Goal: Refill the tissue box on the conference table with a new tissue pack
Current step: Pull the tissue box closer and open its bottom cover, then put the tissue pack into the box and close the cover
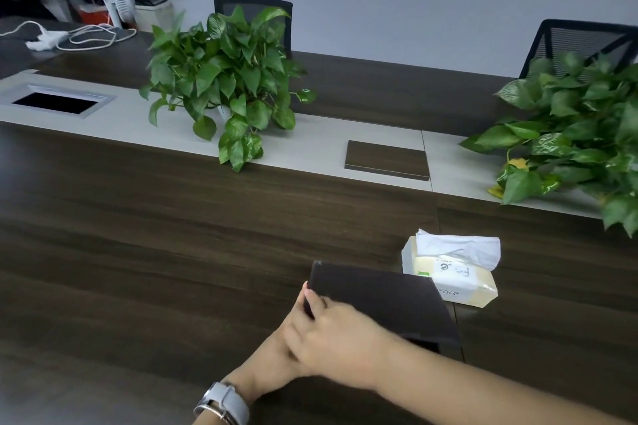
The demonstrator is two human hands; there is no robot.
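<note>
A black tissue box point(383, 303) lies on the dark wooden conference table point(155, 252), near the front edge. Both hands meet at its left end. My right hand point(335, 331) reaches across from the right and its fingers curl over that end. My left hand point(276, 352), with a grey watch on the wrist, lies mostly hidden under the right one, and a fingertip touches the box's corner. Just behind the box on the right lies a white and yellow tissue pack point(459, 279), with a tissue sticking up out of its top.
A grey strip runs along the table's middle, with a potted green plant point(224, 79), a second plant point(580, 134) at right, a flat dark wood-grain panel point(386, 164) and a framed cable opening point(57, 101). Two mesh chairs stand behind. Cables lie far left.
</note>
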